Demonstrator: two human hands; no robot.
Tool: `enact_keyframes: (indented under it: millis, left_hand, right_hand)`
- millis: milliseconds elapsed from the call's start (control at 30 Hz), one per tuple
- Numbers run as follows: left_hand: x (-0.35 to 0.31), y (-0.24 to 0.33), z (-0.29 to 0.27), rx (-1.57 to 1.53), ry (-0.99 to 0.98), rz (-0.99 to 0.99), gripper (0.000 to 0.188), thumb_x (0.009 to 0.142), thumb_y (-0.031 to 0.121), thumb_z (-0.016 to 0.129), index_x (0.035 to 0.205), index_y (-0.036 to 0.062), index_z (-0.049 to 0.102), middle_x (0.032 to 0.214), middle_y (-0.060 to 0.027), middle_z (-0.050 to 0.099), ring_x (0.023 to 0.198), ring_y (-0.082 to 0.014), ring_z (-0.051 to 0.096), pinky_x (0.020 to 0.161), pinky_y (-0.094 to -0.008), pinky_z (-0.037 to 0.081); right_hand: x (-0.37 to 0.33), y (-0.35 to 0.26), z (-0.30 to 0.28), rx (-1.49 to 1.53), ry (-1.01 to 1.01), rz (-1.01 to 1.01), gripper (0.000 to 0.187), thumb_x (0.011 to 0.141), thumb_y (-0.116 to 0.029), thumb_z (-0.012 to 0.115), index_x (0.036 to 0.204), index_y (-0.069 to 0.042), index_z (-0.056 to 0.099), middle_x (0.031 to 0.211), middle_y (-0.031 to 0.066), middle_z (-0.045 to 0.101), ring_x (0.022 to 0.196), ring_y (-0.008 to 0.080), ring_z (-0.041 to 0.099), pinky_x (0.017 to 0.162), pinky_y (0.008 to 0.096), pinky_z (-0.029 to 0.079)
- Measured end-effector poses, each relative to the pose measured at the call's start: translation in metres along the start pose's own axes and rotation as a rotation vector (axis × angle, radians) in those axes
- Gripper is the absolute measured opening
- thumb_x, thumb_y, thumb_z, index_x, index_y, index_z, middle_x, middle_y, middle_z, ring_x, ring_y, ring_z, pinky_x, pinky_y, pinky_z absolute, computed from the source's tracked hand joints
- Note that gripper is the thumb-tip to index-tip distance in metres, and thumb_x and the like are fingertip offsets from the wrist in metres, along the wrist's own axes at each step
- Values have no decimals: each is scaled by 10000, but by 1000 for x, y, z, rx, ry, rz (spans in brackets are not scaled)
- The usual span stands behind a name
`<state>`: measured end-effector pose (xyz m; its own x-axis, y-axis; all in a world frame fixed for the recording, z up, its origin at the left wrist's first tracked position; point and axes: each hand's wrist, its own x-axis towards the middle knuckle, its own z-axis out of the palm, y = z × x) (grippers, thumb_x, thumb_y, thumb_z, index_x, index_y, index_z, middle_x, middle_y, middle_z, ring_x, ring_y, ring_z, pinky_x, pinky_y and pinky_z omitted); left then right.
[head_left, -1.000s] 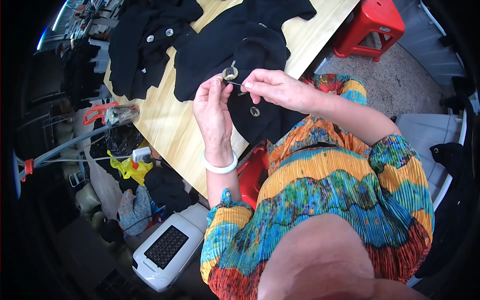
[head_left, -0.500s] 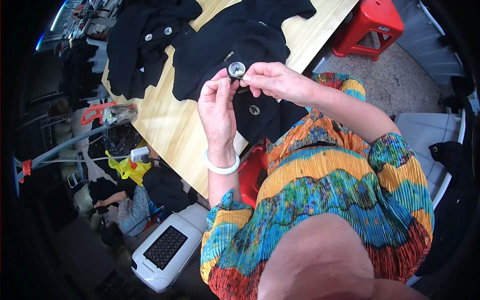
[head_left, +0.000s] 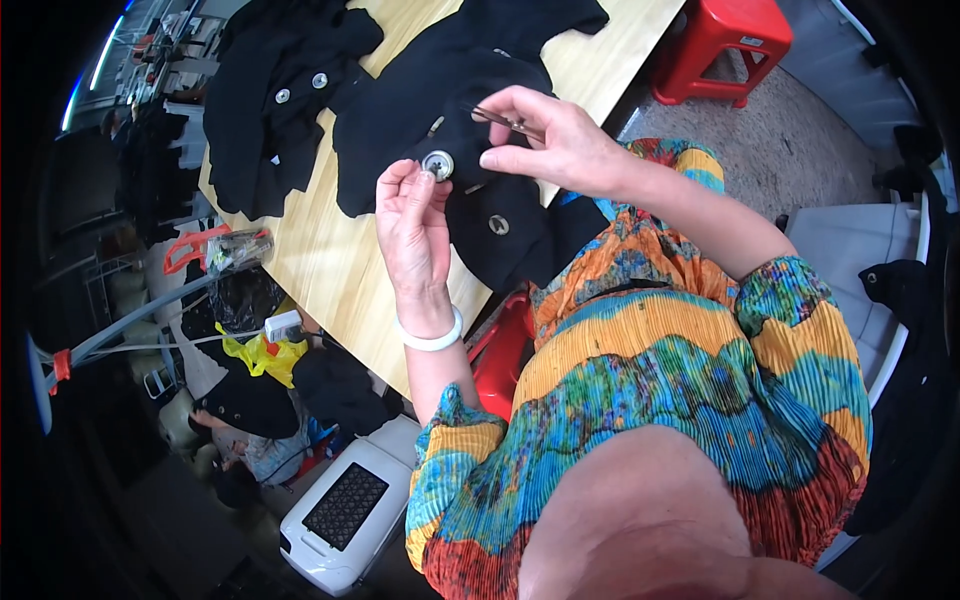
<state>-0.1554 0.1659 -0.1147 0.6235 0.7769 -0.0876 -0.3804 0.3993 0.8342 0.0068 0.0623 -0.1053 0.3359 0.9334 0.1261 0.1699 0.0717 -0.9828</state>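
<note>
My left hand (head_left: 412,235) pinches a large round button (head_left: 437,165) with a pale, shiny rim between thumb and fingertips, above black cloth. A white bangle (head_left: 432,338) circles that wrist. To the right and slightly higher, my right hand (head_left: 565,148) is closed on slim metal thread snips (head_left: 508,122), tips pointing left, apart from the button. Beneath both hands lies a black garment (head_left: 400,120) on the wooden table. Another round button (head_left: 498,224) rests on its near part. A second black garment (head_left: 270,140) at the left carries two round buttons (head_left: 319,80).
A red stool (head_left: 715,50) stands beyond the table (head_left: 330,270) at right; another red seat (head_left: 497,375) is by my lap. A white bin-like container (head_left: 345,510) stands lower left, near a co-worker's sleeve (head_left: 275,455). Yellow and red bags (head_left: 265,357) hang or lie at left.
My right hand has left the button and moved up and right, the snips now showing in it. My left hand, still pinching the button, has shifted left and down. Dark cloth now covers the co-worker's arm.
</note>
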Motion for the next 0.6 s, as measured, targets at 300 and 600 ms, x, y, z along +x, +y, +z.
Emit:
enact_keyframes:
  millis: [300, 600]
  left_hand:
    - [0, -2, 10, -46, 14, -107, 255, 784, -53, 519, 1021, 33, 484, 878, -64, 579, 789, -142, 576, 723, -257, 490]
    - [-3, -4, -1, -249, -92, -181, 283, 787, -59, 492, 1049, 45, 474, 896, -68, 562, 813, -148, 574, 731, -269, 508]
  right_hand:
    - [19, 16, 2, -125, -113, -186, 249, 769, -132, 614, 980, -4, 585, 895, 61, 581, 836, 134, 562, 706, 234, 448]
    - [26, 1, 1, -74, -139, -79, 166, 802, -142, 593, 869, 10, 588, 778, 46, 596, 746, 74, 545, 668, 219, 438]
